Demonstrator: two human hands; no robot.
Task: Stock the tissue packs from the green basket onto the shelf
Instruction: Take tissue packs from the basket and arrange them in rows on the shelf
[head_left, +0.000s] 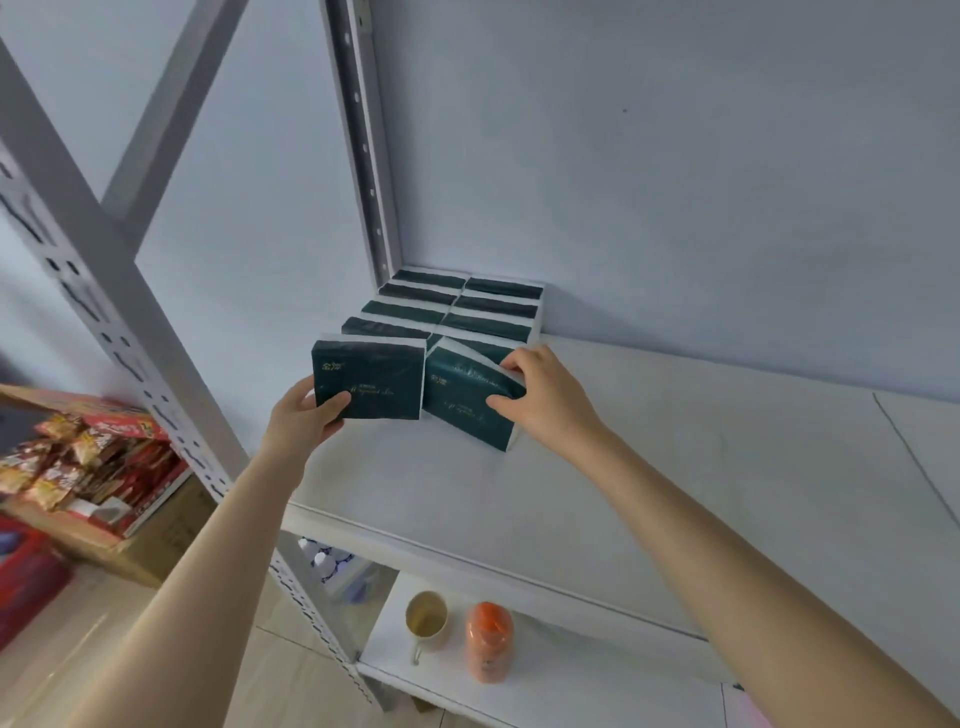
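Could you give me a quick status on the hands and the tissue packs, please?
Left hand grips upright pack, front of left row. Right hand holds tilted pack at right row. Nothing blocking either.

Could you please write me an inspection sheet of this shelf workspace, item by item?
Surface: white shelf board, open space right of the packs.
Job's things: stocked tissue packs in two rows at the back left corner; left front pack upright; right front pack tilted; green basket not in view.
Clutter: cup and orange bottle on the lower shelf.
Hands: left hand holds the left front pack; right hand grips the right front pack.
Cables: nothing seen.
Surroundings: slotted upright, pale wall, snack packets at left.
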